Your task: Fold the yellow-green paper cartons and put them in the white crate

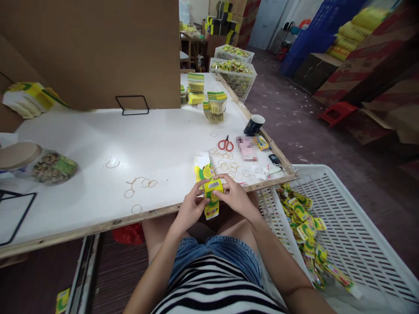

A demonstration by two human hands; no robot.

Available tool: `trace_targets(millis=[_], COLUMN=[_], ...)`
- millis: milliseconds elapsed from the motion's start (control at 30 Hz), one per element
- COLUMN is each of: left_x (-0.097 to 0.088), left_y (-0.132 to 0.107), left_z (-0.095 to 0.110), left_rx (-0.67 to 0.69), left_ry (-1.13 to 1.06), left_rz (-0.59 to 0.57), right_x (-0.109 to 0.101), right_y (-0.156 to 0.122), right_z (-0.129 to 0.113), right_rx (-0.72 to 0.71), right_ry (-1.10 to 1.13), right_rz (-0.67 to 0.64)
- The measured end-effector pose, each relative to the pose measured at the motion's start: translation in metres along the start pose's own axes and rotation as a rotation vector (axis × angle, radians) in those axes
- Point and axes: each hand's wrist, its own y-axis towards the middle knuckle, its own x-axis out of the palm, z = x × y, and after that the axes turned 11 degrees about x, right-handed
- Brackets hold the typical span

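Between my two hands, just over the table's front edge, is a small yellow and green printed box with a barcode on its upper end. My left hand grips it from the left, thumb on its front. From the right, my right hand pinches it with the thumb near the barcode. Right behind it on the table lies more yellow and green packaging with white flaps, partly hidden by my fingers. Loose rubber bands are scattered to its right, and red-handled scissors lie beyond them.
A dark cup and a small black device sit by the right edge. Bundled cartons are stacked behind. To my right, a white plastic basket contains yellow packets. A jar is at left; a cardboard panel stands behind.
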Motion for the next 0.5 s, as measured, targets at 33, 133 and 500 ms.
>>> trace_targets(millis=[33, 133, 500], left_x=[-0.001, -0.003, -0.003], left_y=[0.000, 0.000, 0.001], left_z=[0.000, 0.000, 0.009], left_rx=[-0.003, -0.002, -0.011], left_ry=[-0.005, -0.042, -0.196], left_rz=[-0.003, 0.008, -0.026], right_x=[0.001, 0.001, 0.006], right_y=[0.001, 0.001, -0.006], right_z=[-0.001, -0.002, 0.006], right_rx=[-0.002, -0.034, -0.182], right_ry=[-0.047, -0.167, 0.295], right_rz=[0.027, 0.069, 0.070])
